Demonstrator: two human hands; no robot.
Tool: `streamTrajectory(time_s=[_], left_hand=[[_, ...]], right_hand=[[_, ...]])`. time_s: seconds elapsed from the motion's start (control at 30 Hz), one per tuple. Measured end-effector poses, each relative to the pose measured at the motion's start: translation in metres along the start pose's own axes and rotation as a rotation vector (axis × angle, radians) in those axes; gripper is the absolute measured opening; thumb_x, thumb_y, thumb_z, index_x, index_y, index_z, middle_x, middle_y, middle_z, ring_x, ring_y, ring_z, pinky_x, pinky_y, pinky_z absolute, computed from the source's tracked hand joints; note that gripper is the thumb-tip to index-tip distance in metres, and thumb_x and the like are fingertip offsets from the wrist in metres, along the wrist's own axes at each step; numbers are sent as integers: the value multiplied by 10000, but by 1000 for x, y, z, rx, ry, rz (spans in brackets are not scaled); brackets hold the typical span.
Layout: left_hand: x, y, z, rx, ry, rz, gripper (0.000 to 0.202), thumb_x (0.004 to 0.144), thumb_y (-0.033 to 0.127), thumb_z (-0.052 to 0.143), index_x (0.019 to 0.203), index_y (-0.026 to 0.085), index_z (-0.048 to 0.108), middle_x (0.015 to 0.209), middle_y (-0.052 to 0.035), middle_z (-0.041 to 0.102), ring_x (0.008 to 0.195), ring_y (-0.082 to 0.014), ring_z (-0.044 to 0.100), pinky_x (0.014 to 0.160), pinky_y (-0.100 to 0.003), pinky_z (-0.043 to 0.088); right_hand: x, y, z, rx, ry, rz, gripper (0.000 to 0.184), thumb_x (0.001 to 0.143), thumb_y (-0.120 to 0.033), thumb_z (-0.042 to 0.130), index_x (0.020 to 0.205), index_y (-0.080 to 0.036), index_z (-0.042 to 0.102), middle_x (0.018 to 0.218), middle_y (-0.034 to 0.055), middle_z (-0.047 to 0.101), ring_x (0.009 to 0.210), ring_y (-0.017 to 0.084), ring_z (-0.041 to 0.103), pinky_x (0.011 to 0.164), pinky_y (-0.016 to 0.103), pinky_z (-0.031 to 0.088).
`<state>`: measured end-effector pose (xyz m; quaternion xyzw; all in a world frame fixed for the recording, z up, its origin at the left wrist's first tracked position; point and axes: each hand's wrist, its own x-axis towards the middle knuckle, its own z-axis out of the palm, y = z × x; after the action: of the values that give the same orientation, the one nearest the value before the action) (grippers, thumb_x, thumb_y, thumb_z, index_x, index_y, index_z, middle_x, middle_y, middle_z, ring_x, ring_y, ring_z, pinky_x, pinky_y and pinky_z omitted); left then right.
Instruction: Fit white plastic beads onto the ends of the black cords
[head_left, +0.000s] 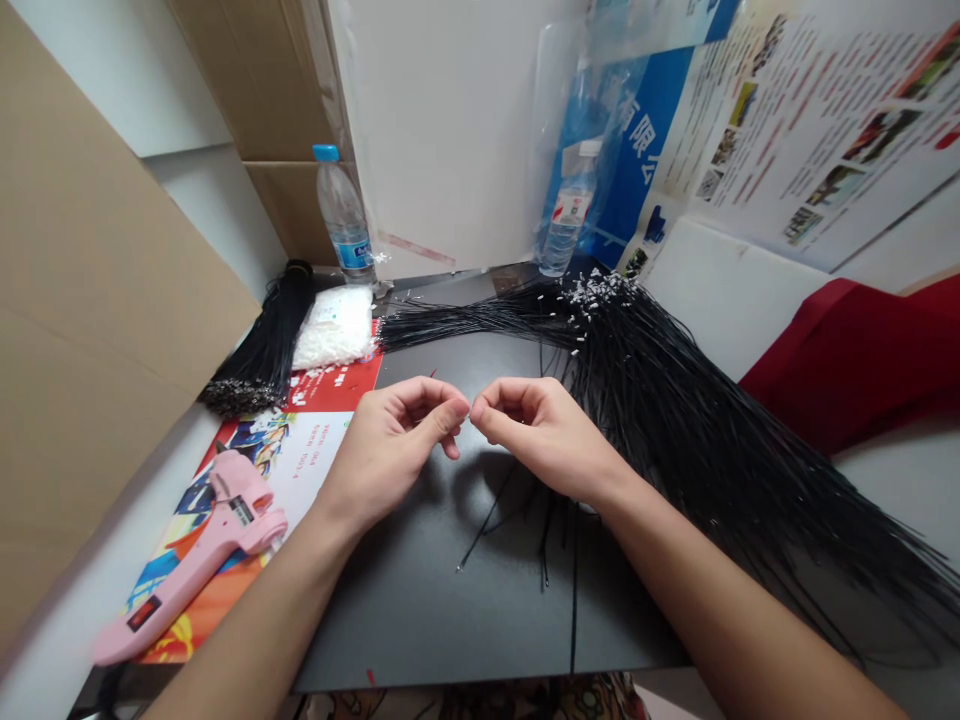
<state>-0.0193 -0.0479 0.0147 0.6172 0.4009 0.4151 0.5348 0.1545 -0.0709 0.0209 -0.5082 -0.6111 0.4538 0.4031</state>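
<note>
My left hand (401, 435) and my right hand (536, 425) meet fingertip to fingertip above the dark grey tabletop (405, 610), each closed in a pinch. A tiny whitish piece (467, 408) shows between the fingertips, on the left hand's side. What the right fingers hold is hidden. Below the right hand, a few thin black wires (487, 525) lie across the tabletop. To the right spreads a large heap of black wires (675, 420), many with small white ends (600, 290). More black wires (472, 325) stretch in a bundle behind the hands.
A pink glue gun (214, 550) rests on a colourful printed sheet (296, 465) at left. Behind it are a bag of small white pieces (335, 325) and another black wire bundle (266, 340). Two bottles (345, 220) (571, 215) stand at the back. Red cloth (847, 360) lies right.
</note>
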Motion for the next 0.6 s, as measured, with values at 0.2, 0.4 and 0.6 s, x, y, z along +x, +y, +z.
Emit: streamTrajectory(time_s=[0.2,0.4,0.6], left_hand=[[0,-4,3,54,52,38,314,809,459,755,791,154,685,677,-6,665,587,-131,618,623,-249,505],[2,-6,6,36,96,66,281,827,426,739,791,156,667,692,0,661,611,-129,637,617,-235,509],[3,-5,6,-29,73,29,339,786,474,770,776,152,665,665,4,647,581,-129,623,619,-248,517]], right_hand=[[-1,1,10,-17,87,32,271,805,-370,652,653,-155,587,604,-29,533,546,71,412,509,216,309],[-2,1,18,89,134,5,299,821,-410,664,685,-152,599,616,-11,592,537,72,454,510,212,346],[0,4,14,33,106,-35,256,857,-379,646,773,-139,678,695,16,661,595,88,538,560,215,413]])
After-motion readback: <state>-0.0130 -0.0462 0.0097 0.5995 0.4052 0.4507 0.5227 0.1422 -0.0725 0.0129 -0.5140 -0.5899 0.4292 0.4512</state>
